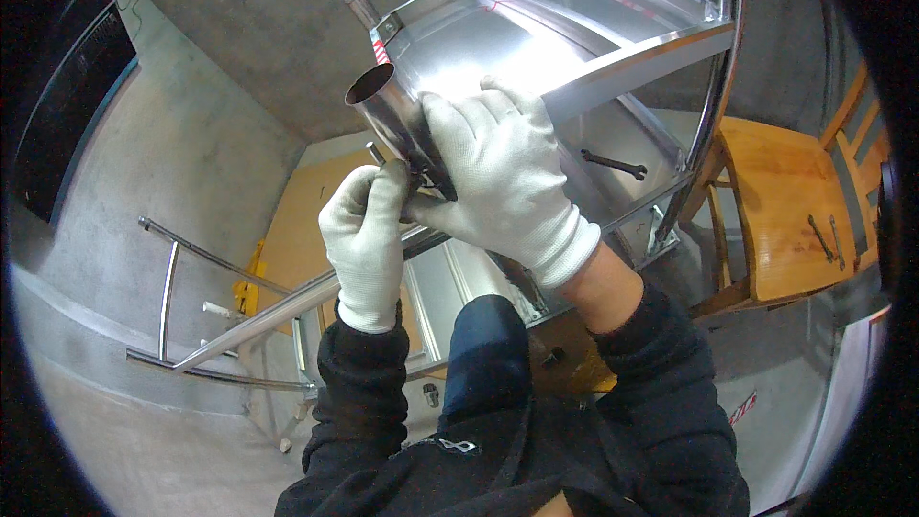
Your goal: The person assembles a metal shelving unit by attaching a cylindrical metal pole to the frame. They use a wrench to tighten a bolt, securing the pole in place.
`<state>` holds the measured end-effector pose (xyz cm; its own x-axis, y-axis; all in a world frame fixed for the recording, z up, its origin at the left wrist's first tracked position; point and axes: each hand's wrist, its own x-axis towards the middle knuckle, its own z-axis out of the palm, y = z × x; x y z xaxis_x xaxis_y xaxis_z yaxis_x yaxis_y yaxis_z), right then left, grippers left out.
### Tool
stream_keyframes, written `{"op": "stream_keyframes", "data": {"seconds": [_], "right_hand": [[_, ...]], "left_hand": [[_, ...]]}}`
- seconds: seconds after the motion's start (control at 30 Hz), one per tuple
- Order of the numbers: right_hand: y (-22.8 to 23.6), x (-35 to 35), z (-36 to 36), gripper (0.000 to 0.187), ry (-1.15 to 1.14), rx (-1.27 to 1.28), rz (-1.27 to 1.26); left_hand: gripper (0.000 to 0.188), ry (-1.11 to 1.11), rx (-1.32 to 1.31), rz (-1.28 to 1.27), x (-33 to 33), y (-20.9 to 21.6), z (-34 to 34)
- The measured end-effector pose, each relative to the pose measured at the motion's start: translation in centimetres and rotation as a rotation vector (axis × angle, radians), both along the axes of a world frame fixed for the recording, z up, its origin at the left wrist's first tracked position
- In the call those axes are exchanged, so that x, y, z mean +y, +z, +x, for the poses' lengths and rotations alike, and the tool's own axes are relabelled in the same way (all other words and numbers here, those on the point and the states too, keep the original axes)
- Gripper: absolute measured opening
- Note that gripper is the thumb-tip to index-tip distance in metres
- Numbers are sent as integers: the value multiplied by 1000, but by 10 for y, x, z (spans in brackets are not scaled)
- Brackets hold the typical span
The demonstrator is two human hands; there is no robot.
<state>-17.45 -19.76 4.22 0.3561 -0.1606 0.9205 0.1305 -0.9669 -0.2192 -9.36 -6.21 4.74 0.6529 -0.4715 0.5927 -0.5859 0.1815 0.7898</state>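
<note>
A shiny, open-ended metal tube (385, 107) stands out toward the upper left, part of a stainless-steel trolley frame (651, 57). My gloved right hand (507, 172) is wrapped around its side, with the thumb low near the joint. Beside the tube, my gloved left hand (364, 239) is closed in a pinch. The tip of a thin metal bolt (374, 152) pokes up by its fingertips; the rest is hidden by the glove. On the flat metal panel right of my hands lies a dark open-ended spanner (614, 165).
A wooden chair (780, 191) stands at the right, with two spanners (820, 237) on its seat. Another tubular metal frame (230, 330) extends to the left near the wall. A yellow tool (251, 278) rests behind it. Below my knee, a small dark metal part (431, 394) is on the floor.
</note>
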Motion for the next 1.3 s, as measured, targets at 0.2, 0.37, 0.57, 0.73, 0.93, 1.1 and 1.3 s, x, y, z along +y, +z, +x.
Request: {"op": "stream_keyframes", "data": {"seconds": [0.2, 0.37, 0.57, 0.73, 0.93, 1.1, 1.3], "right_hand": [[1, 0, 2, 71, -8, -45, 7], [0, 4, 7, 70, 0, -35, 14], [1, 1, 3, 71, -26, -41, -2], [0, 1, 3, 71, -13, -44, 4], [-2, 2, 10, 68, -14, -104, -3], [-1, 2, 6, 70, -47, -67, -16], [-2, -1, 7, 77, -39, -29, -51]], "left_hand": [[24, -63, -44, 128, 6, 10, 9], [14, 278, -999, 153, 24, 23, 22], [29, 90, -1655, 484, 19, 69, 29], [23, -54, -1917, 428, 11, 86, 35], [21, 17, -2122, 396, 12, 87, 49], [22, 75, -1902, 385, 17, 69, 58], [33, 30, -1427, 467, 26, 37, 60]]}}
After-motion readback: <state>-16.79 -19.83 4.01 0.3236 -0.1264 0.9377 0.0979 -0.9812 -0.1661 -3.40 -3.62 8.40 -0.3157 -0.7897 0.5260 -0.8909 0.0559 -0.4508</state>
